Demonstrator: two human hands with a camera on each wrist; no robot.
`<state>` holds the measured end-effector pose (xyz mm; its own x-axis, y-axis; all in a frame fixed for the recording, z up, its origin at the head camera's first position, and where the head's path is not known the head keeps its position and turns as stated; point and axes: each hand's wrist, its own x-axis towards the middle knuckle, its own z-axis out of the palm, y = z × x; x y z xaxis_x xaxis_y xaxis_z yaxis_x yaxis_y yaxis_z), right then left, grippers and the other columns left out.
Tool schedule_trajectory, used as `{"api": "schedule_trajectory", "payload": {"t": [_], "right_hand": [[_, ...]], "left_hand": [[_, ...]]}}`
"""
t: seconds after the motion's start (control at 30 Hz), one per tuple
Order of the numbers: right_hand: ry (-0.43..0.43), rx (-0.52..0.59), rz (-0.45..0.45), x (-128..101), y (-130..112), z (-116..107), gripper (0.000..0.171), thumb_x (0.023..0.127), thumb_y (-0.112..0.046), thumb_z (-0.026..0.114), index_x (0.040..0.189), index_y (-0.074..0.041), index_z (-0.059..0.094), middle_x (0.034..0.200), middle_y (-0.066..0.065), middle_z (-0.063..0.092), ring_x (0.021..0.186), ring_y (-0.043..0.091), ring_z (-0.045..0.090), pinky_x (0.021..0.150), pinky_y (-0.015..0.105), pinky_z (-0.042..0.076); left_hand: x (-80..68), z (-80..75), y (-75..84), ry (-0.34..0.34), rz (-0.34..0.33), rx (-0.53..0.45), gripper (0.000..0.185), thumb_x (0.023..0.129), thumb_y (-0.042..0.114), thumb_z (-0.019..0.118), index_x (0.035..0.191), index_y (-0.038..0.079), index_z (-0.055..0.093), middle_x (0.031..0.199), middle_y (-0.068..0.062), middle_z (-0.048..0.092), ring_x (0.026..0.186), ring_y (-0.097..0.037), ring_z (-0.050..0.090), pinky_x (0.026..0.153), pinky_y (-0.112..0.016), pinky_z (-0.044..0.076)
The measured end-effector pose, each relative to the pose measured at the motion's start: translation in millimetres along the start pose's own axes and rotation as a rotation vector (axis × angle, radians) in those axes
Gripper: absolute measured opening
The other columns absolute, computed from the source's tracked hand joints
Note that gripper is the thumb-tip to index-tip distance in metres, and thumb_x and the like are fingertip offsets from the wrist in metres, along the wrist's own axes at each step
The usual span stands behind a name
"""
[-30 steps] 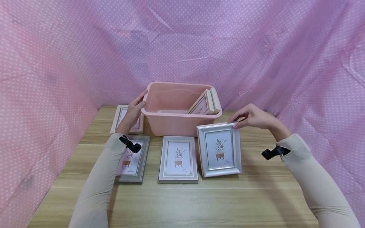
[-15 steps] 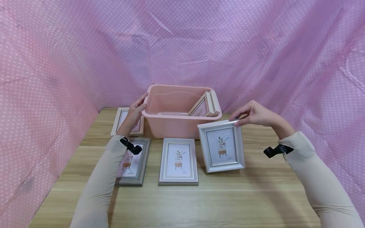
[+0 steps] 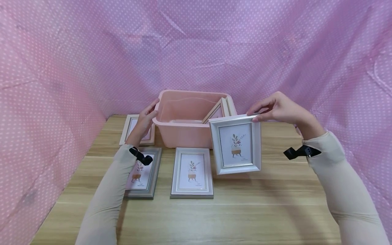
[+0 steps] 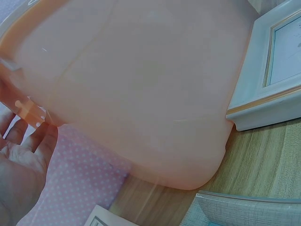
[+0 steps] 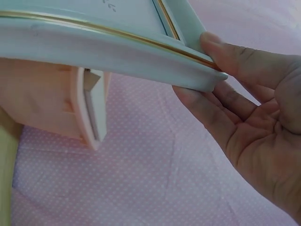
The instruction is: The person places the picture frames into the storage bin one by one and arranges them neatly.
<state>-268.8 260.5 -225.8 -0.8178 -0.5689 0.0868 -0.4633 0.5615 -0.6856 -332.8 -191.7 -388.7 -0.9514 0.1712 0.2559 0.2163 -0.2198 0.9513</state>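
Observation:
My right hand pinches the top right corner of a silvery white picture frame between thumb and fingers. Slightly tilted, this frame hangs above the table, overlapping the right front of a pink plastic bin. In the right wrist view, the thumb presses the face of the picture frame and the fingers lie behind it. At the bin's left end, my left hand holds the rim; the left wrist view has its fingertips at the rim. Two cream picture frames lean inside the bin's right end.
A white picture frame lies flat in front of the bin. To its left is a grey picture frame, partly under my left forearm. Behind that lies a cream picture frame. Pink dotted cloth hangs round the wooden table.
My right hand has raised the silvery white picture frame from near the table and brought it closer to the bin. The left hand stays on the bin's rim.

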Motion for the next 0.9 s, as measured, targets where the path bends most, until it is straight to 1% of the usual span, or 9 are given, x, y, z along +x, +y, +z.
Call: {"api": "schedule_trajectory", "payload": {"t": [0.13,0.3,0.43,0.6,0.77,0.9], "right_hand": [[0.019,-0.022,-0.005,4,-11,-5,0.021,0.072,-0.015,0.080,0.093,-0.010,0.075,0.088,0.005,0.074,0.072,0.016,0.069,0.061,0.026,0.057],[0.046,-0.041,-0.049,12,-25,-10,0.022,0.071,-0.011,0.081,0.092,-0.009,0.075,0.088,0.004,0.074,0.075,0.017,0.069,0.066,0.027,0.058],[0.060,0.002,-0.099,18,-36,-13,0.022,0.070,-0.006,0.080,0.091,-0.004,0.075,0.088,0.006,0.074,0.076,0.019,0.070,0.067,0.027,0.058],[0.099,0.079,-0.154,26,-52,-18,0.023,0.070,0.000,0.079,0.091,0.004,0.072,0.085,0.010,0.074,0.070,0.018,0.069,0.064,0.025,0.058],[0.166,0.134,-0.155,35,-68,-21,0.025,0.069,0.002,0.079,0.092,0.008,0.070,0.081,0.011,0.073,0.066,0.017,0.068,0.063,0.024,0.057],[0.234,0.125,-0.151,46,-79,-25,0.025,0.069,-0.001,0.080,0.091,0.007,0.071,0.081,0.010,0.073,0.067,0.016,0.068,0.063,0.022,0.056]], "left_hand": [[-0.4,0.4,-0.6,0.005,-0.002,-0.003,0.055,0.094,-0.005,0.039,0.147,-0.001,0.023,0.157,-0.012,0.017,0.144,-0.027,0.018,0.116,-0.041,0.020],[-1.1,1.5,0.3,0.009,0.000,0.010,0.056,0.094,-0.002,0.040,0.147,-0.001,0.023,0.157,-0.012,0.017,0.144,-0.025,0.018,0.116,-0.039,0.020],[-2.3,2.2,0.1,0.008,0.005,0.018,0.055,0.094,-0.002,0.041,0.147,-0.001,0.024,0.156,-0.012,0.018,0.144,-0.026,0.018,0.116,-0.038,0.022],[-2.4,2.1,-0.1,0.000,0.006,0.006,0.056,0.094,-0.001,0.041,0.147,-0.001,0.023,0.156,-0.012,0.018,0.144,-0.026,0.018,0.116,-0.041,0.020],[-2.4,1.7,0.4,0.004,-0.002,-0.006,0.056,0.093,-0.002,0.042,0.147,0.000,0.024,0.156,-0.013,0.018,0.143,-0.028,0.018,0.115,-0.045,0.019],[-2.0,1.7,0.3,0.004,0.000,-0.004,0.056,0.093,-0.003,0.041,0.147,-0.001,0.023,0.156,-0.014,0.017,0.143,-0.029,0.017,0.115,-0.045,0.018]]}}
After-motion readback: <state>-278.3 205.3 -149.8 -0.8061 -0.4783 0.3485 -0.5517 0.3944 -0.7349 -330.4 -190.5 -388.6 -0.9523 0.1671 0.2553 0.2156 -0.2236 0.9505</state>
